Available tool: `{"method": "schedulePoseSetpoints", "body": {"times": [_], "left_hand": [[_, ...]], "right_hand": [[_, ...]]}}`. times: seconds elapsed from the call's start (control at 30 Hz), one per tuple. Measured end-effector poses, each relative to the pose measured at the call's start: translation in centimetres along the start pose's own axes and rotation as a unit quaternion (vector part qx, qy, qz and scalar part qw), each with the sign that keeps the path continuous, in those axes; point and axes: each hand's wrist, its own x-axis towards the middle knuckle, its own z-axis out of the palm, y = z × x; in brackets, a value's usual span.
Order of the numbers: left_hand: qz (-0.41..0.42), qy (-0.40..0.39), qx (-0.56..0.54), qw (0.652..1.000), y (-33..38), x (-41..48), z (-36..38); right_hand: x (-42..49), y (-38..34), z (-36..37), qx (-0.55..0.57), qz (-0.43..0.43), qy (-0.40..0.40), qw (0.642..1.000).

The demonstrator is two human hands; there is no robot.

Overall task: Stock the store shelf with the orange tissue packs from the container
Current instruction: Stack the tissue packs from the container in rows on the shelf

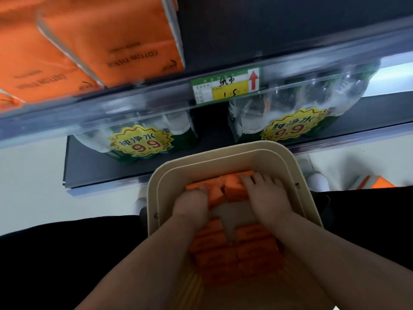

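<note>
Both hands reach into the container and take orange tissue packs at its far end.

The beige container stands in front of the person, below the shelf, and the orange tissue packs lie in rows inside it. The left hand holds the left far pack, with the thumb on its top; its other fingers are hidden. The right hand lies over the right far pack, with the fingers bent on its top edge. These two packs touch each other between the hands. More shelved packs already stand on the shelf at the upper left. A price label hangs on the shelf rail, and bottled water bundles stand on the lower level behind the container. One loose orange pack lies on the floor at the right.
</note>
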Motion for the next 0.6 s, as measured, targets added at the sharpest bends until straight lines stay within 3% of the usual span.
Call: {"method": "schedulePoseSetpoints", "body": {"times": [0.27,0.43,0.6], "left_hand": [[0.01,0.132,0.006,0.991,1.0,-7.5,-7.0],[0.052,0.25,0.003,0.967,2.6,-13.0,-12.5],[0.058,0.362,-0.011,0.93,4.9,-16.5,-18.6]], "right_hand": [[-4.4,-0.6,-7.8,0.005,0.001,0.122,0.992],[-7.4,-0.1,-14.4,0.017,0.026,0.251,0.967],[-9.1,1.6,-21.7,0.006,0.048,0.307,0.95]]}}
